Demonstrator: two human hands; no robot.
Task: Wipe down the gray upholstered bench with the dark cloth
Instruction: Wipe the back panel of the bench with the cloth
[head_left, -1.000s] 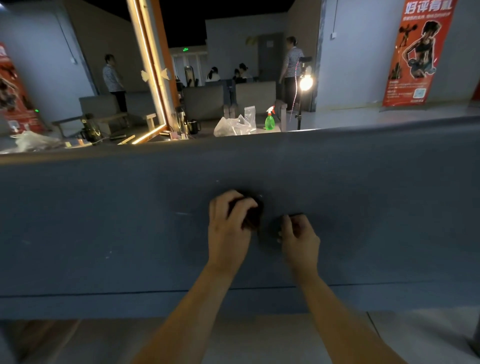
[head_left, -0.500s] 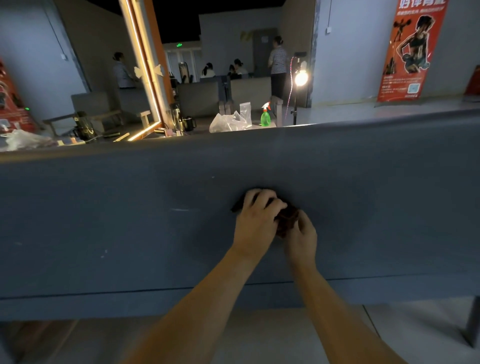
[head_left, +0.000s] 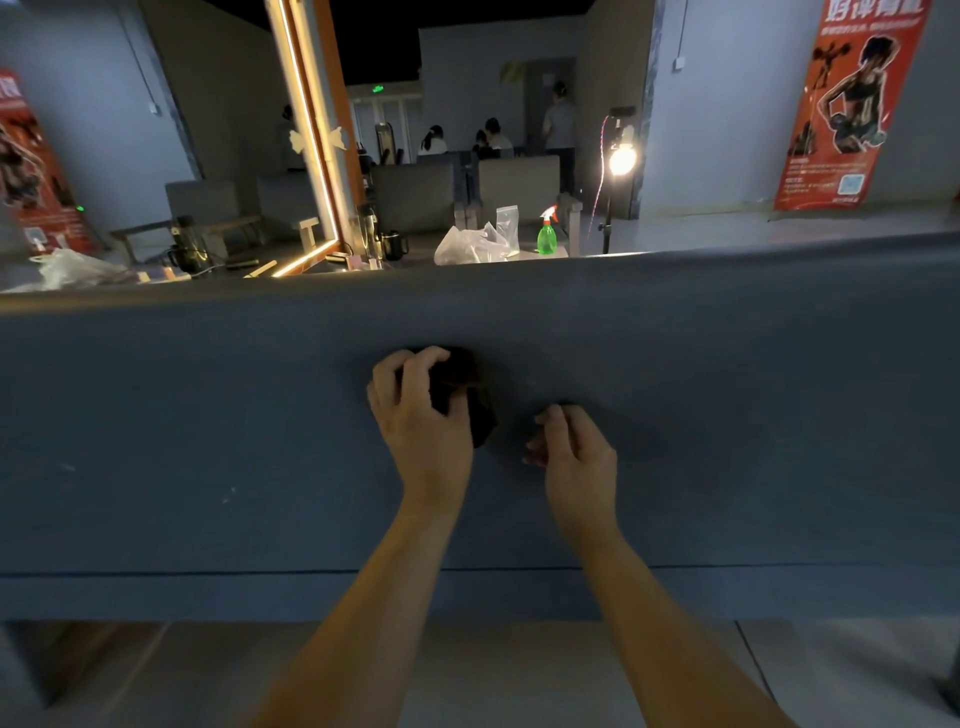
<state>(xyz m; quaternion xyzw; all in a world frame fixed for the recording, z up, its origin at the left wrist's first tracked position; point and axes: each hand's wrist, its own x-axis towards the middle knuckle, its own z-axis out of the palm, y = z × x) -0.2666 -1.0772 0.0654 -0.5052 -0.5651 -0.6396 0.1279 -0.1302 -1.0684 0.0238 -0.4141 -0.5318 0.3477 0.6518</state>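
One left hand (head_left: 422, 434) grips crumpled cloth (head_left: 470, 402) on smooth bench (head_left: 208, 415).

At frame centre, the left hand (head_left: 421, 421) grips a crumpled dark cloth (head_left: 467, 400) against the wide gray upholstered bench (head_left: 208, 415). Just right of it, the right hand (head_left: 579, 460) rests on the fabric with its fingers curled; whether it pinches anything is unclear.
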